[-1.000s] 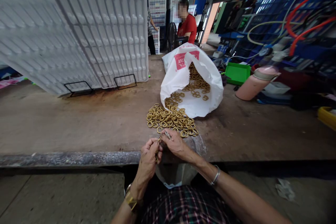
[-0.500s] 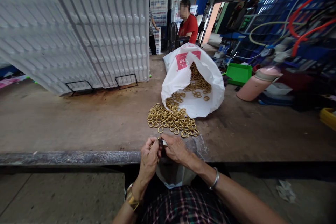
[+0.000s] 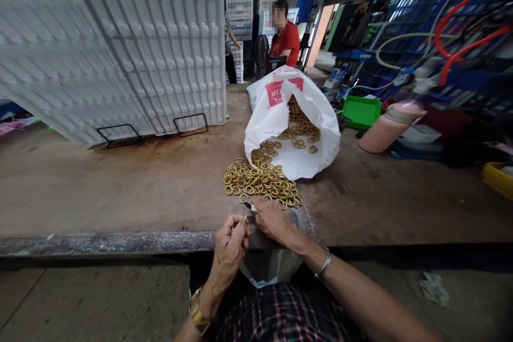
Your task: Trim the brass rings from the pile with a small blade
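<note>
Gold-coloured rings, one loose heap, lying at the mouth of a white sack on the table. Our right hand, fingers curled round a small dark-tipped tool, sits at the heap's near edge; contact we cannot tell. Our left hand, nearer us and apart from the heap, is closed, pinching a mostly hidden ring between thumb and forefinger.
</note>
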{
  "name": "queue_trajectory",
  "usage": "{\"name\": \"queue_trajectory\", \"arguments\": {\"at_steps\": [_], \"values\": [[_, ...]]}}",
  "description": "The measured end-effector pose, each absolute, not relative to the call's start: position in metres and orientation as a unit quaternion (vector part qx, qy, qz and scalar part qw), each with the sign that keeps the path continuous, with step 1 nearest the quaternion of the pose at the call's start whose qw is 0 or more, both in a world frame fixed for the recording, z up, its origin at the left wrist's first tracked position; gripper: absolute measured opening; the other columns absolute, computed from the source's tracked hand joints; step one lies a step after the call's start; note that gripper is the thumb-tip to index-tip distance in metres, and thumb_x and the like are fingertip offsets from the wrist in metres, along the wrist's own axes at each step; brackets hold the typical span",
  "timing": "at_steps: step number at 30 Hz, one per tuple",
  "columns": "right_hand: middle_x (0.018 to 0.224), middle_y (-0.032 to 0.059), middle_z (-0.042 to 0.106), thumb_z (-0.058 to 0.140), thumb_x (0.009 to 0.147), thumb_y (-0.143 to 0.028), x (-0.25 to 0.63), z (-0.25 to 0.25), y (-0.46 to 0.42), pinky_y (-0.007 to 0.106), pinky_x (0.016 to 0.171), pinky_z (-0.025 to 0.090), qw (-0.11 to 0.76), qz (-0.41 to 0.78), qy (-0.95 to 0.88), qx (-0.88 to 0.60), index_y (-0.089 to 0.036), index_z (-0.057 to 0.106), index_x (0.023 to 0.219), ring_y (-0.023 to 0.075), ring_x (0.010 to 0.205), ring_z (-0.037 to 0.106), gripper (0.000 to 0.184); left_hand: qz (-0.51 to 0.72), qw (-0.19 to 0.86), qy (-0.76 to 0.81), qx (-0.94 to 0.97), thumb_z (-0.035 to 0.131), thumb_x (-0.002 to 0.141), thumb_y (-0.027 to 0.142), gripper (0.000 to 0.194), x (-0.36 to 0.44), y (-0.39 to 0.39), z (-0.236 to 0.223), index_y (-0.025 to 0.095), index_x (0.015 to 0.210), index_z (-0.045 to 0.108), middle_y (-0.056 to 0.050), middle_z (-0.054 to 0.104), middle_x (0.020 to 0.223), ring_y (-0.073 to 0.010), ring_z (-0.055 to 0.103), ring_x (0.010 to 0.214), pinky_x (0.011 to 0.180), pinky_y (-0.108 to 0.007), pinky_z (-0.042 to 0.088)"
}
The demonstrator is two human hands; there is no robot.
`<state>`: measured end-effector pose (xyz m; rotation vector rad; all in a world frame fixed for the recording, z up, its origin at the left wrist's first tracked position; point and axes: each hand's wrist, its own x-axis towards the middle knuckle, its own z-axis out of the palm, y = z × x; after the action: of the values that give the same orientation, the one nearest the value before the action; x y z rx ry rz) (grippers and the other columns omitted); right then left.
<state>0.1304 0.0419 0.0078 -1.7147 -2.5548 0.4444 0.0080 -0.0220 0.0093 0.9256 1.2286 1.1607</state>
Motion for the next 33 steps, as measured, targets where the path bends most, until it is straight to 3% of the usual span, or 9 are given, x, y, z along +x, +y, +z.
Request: {"name": "queue_trajectory", "arguments": {"at_steps": [6, 13, 20, 28, 33], "values": [[0.083, 0.0072, 0.065, 0.042, 0.076, -0.010, 0.127, 0.002, 0.057, 0.024, 0.060, 0.032, 0.076, 0.115, -0.818, -0.559, -0.016, 0.050, 0.101, 0.0167, 0.074, 0.060, 0.027, 0.538, 0.698, 0.414, 0.226, 0.059, 0.074, 0.043, 0.029, 0.009, -0.022, 0.005, 0.017, 0.073, 0.045, 0.004, 0.052, 0.061, -0.0030, 0.039, 0.039, 0.034, -0.014, 0.025], [0.080, 0.0073, 0.065, 0.045, 0.081, -0.023, 0.114, -0.008, 0.066, 0.026, 0.061, 0.035, 0.053, 0.087, -0.829, -0.550, -0.019, 0.047, 0.105, 0.0208, 0.074, 0.062, 0.024, 0.559, 0.719, 0.373, 0.177, 0.064, 0.071, 0.035, 0.025, 0.000, -0.017, 0.002, 0.016, 0.073, 0.047, 0.001, 0.058, 0.069, -0.0020, 0.039, 0.041, 0.035, -0.014, 0.025], [0.085, 0.0097, 0.064, 0.042, 0.083, -0.025, 0.118, -0.011, 0.068, 0.027, 0.062, 0.035, 0.055, 0.089, -0.831, -0.546, -0.014, 0.040, 0.110, 0.0214, 0.076, 0.061, 0.029, 0.556, 0.739, 0.354, 0.143, 0.068, 0.065, 0.027, 0.029, -0.004, -0.015, 0.002, 0.015, 0.087, 0.053, 0.003, 0.055, 0.063, -0.0015, 0.037, 0.040, 0.036, -0.014, 0.025], [0.078, 0.0033, 0.061, 0.044, 0.079, -0.017, 0.123, -0.010, 0.062, 0.024, 0.060, 0.032, 0.156, 0.156, -0.827, -0.517, -0.017, 0.046, 0.096, 0.0157, 0.068, 0.056, 0.017, 0.585, 0.692, 0.396, 0.146, 0.069, 0.064, 0.029, 0.027, -0.001, -0.014, 0.002, 0.016, 0.070, 0.046, 0.001, 0.060, 0.072, -0.0019, 0.040, 0.043, 0.036, -0.014, 0.025], [0.074, -0.0007, 0.055, 0.042, 0.083, -0.022, 0.122, 0.004, 0.047, 0.022, 0.062, 0.033, 0.295, 0.265, -0.789, -0.470, -0.020, 0.048, 0.084, 0.0120, 0.065, 0.050, 0.006, 0.587, 0.593, 0.504, 0.223, 0.065, 0.066, 0.039, 0.035, 0.006, -0.013, 0.001, 0.019, 0.089, 0.049, 0.007, 0.054, 0.061, -0.0032, 0.037, 0.037, 0.033, -0.015, 0.025]]}}
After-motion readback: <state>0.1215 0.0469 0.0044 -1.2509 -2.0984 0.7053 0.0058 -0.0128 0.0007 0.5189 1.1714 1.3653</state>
